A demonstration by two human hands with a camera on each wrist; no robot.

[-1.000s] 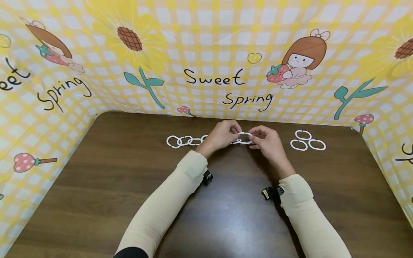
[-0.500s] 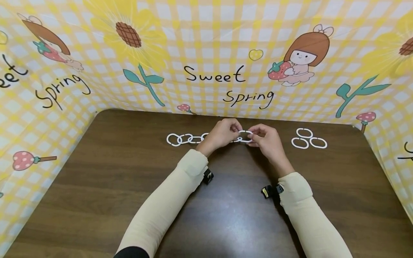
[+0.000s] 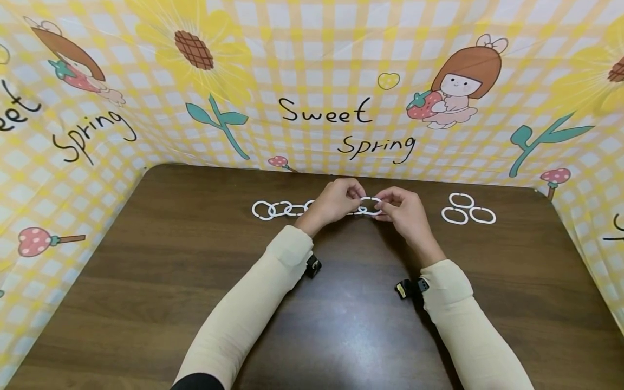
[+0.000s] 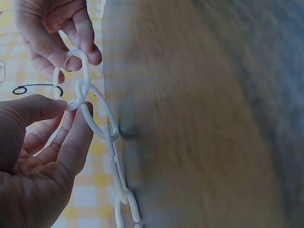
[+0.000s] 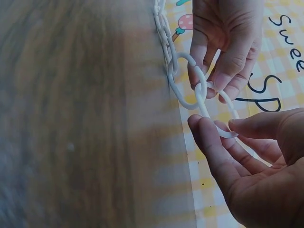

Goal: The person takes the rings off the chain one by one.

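A chain of white oval links (image 3: 280, 209) runs along the far part of the brown table (image 3: 195, 271). My left hand (image 3: 331, 203) covers its middle stretch in the head view. At the chain's right end, an oval link (image 3: 372, 198) hooks through its neighbour. In the left wrist view, thumb and finger of my left hand (image 4: 45, 142) pinch that end link near where the two cross. Opposite, my right hand (image 3: 402, 208) pinches the link's far side; in the right wrist view its thumb and fingers (image 5: 209, 147) curl about it.
Three loose white links (image 3: 455, 216) lie grouped on the table to the right of my right hand. A yellow checked cloth (image 3: 312, 65) with printed flowers and lettering stands behind and along the sides of the table.
Both hands keep their places and their hold on the end link. Only the head view has shifted slightly.
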